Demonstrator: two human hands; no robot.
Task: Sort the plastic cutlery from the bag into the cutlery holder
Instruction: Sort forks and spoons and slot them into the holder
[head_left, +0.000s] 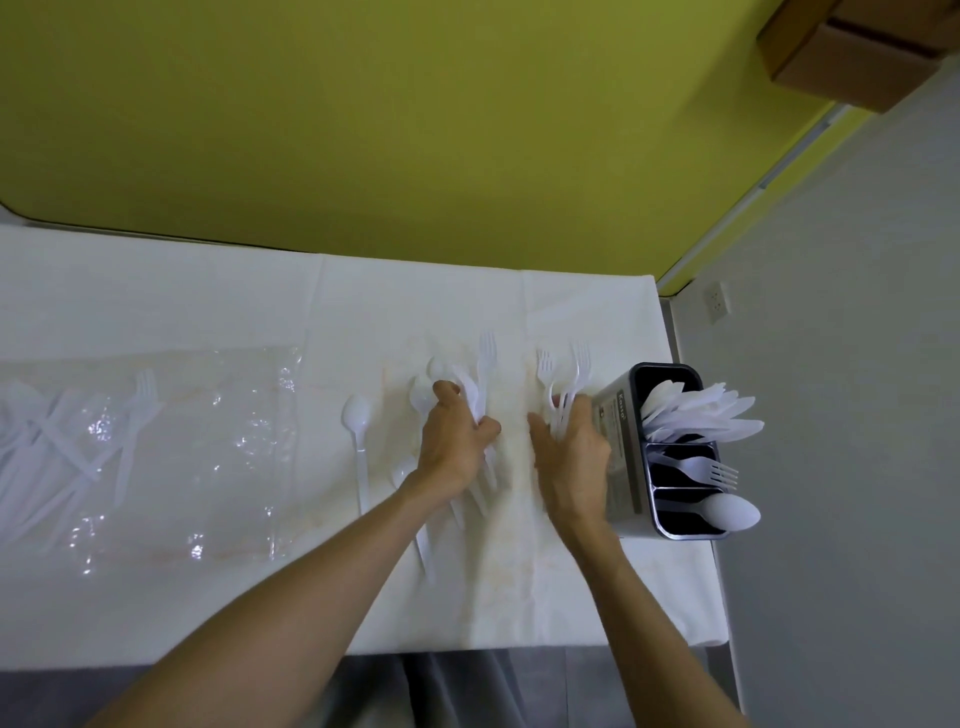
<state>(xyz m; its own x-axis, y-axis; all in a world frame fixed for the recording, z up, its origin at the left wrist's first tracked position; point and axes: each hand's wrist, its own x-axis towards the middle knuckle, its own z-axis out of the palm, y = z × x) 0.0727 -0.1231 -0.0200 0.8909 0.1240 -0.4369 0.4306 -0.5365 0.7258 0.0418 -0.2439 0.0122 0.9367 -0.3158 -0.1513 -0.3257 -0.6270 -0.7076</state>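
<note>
Left grip (453, 441) curls round mixed thin white plastic cutlery (487, 358); right grip (571, 452) bunches white plastic forks (579, 364) by their handles: light, slippery, probably springy.

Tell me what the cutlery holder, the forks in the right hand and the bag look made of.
Cutlery holder: probably brushed metal, grey with a dull sheen, dark inside. Forks in the right hand: white plastic, slightly translucent, matte. Bag: thin clear plastic film, glossy, with crinkles catching glare.
</note>
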